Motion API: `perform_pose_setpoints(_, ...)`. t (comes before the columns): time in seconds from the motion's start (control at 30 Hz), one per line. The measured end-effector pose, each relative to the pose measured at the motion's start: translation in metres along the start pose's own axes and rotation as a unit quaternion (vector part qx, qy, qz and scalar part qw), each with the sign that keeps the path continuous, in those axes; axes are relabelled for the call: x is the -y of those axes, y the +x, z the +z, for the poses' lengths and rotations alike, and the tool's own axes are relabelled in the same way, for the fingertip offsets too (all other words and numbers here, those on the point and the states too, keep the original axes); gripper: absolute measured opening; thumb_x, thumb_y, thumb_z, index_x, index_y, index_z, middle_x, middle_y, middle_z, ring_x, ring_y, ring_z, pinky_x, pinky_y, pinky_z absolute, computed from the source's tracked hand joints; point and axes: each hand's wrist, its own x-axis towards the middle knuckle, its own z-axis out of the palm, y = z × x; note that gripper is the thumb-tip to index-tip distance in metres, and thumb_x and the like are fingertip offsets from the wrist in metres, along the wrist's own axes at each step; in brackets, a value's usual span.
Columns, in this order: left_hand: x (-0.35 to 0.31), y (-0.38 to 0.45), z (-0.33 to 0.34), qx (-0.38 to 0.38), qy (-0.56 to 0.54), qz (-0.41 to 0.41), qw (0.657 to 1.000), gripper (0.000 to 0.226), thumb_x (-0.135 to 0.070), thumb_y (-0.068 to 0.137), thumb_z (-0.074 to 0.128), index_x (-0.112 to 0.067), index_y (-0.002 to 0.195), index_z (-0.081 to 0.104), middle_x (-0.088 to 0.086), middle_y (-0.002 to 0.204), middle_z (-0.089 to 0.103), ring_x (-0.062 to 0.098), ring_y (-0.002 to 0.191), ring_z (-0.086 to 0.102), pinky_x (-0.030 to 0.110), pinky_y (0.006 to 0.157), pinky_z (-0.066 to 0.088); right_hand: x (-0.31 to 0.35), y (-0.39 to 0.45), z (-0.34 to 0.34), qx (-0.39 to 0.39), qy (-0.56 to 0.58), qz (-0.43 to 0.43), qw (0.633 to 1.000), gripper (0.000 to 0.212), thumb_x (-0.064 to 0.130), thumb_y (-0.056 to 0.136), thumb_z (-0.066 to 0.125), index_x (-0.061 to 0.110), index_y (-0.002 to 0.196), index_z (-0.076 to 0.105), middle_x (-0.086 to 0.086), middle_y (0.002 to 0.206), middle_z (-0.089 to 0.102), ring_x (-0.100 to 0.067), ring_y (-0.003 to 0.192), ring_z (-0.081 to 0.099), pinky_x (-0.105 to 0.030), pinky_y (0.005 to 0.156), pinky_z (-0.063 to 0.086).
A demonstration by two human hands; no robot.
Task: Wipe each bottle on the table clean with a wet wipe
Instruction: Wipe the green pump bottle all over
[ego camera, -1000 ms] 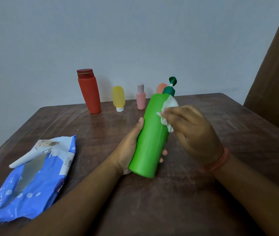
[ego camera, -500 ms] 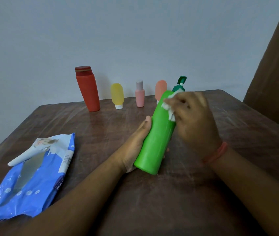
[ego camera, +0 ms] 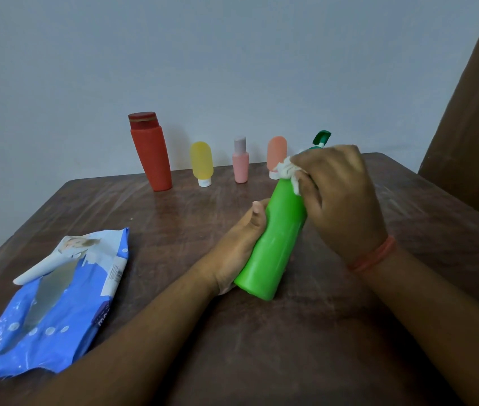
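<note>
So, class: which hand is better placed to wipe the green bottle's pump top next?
Right hand: it grips the wipe at the bottle shoulder, just below the pump. The left hand holds the body.

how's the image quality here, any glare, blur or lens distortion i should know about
Head view: soft, even light, no harsh shadows; faint sheen on the dark wooden table below the tall red plastic bottle, which leans from wide-angle distortion. The bright green pump bottle shows a pale highlight. The right hand and crumpled white wet wipe look slightly soft; the blue wipes packet is glossy.
</note>
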Motion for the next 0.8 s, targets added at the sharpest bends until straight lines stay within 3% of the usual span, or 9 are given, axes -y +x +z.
perform_pose_setpoints(0.13,0.002,0.0,-0.001,-0.017,0.012,0.01,1.0,0.096,-0.089,0.069,0.047,-0.026,0.141,0.049,0.005,0.115,0.07,0.021,0.096,0.069,0.042,0.079,0.055,0.018,-0.016,-0.001,0.07,0.011,-0.134,0.988,0.025,0.004,0.097,0.054,0.009,0.11,0.074,-0.004,0.112,0.07,-0.03,0.1,0.061,-0.041,0.091,0.046)
perform_pose_setpoints(0.23,0.001,0.001,-0.001,-0.025,0.041,0.022,0.999,0.09,-0.093,0.069,0.039,-0.039,0.141,0.049,0.008,0.126,0.066,0.025,0.105,0.066,0.05,0.087,0.056,0.004,-0.006,-0.003,0.047,-0.024,-0.059,0.997,0.028,0.012,0.1,0.05,0.017,0.115,0.073,0.001,0.115,0.069,-0.029,0.102,0.059,-0.048,0.087,0.046)
perform_pose_setpoints(0.3,-0.001,0.001,0.0,-0.027,0.046,0.023,0.998,0.082,-0.09,0.073,0.029,-0.042,0.135,0.054,0.005,0.125,0.067,0.024,0.106,0.066,0.051,0.091,0.056,-0.001,-0.004,-0.005,0.046,-0.006,-0.036,0.998,0.029,0.009,0.098,0.05,0.011,0.114,0.073,-0.005,0.112,0.069,-0.033,0.101,0.059,-0.049,0.089,0.046)
perform_pose_setpoints(0.43,-0.002,0.0,0.0,-0.058,0.002,0.003,0.998,0.073,-0.076,0.077,0.016,-0.035,0.118,0.061,-0.005,0.106,0.075,0.013,0.103,0.07,0.032,0.087,0.056,0.024,-0.023,-0.003,0.129,0.088,-0.199,0.967,0.021,0.003,0.091,0.057,0.006,0.1,0.076,-0.009,0.1,0.07,-0.032,0.093,0.062,-0.044,0.085,0.047)
perform_pose_setpoints(0.6,-0.003,0.001,-0.001,-0.068,-0.016,-0.029,0.997,0.096,-0.085,0.068,0.017,-0.026,0.13,0.06,0.008,0.105,0.075,0.023,0.095,0.071,0.044,0.091,0.056,0.011,-0.012,0.004,0.125,0.048,-0.09,0.987,0.024,0.009,0.092,0.057,0.008,0.109,0.074,-0.009,0.105,0.067,-0.033,0.097,0.059,-0.049,0.084,0.048)
perform_pose_setpoints(0.73,-0.002,0.002,-0.001,-0.077,-0.048,-0.015,0.996,0.084,-0.081,0.072,0.012,-0.033,0.12,0.062,0.001,0.1,0.074,0.018,0.096,0.071,0.036,0.085,0.058,0.023,-0.022,-0.001,0.207,0.139,-0.213,0.945,0.019,0.006,0.089,0.065,0.01,0.104,0.076,-0.005,0.102,0.069,-0.028,0.094,0.061,-0.041,0.086,0.046)
perform_pose_setpoints(0.8,-0.001,0.003,-0.001,-0.084,-0.055,-0.019,0.995,0.083,-0.082,0.072,0.013,-0.035,0.116,0.065,0.006,0.097,0.075,0.019,0.089,0.071,0.037,0.083,0.057,0.017,-0.017,0.003,0.186,0.089,-0.163,0.965,0.021,0.01,0.09,0.065,0.013,0.108,0.076,-0.003,0.104,0.069,-0.029,0.096,0.061,-0.044,0.085,0.046)
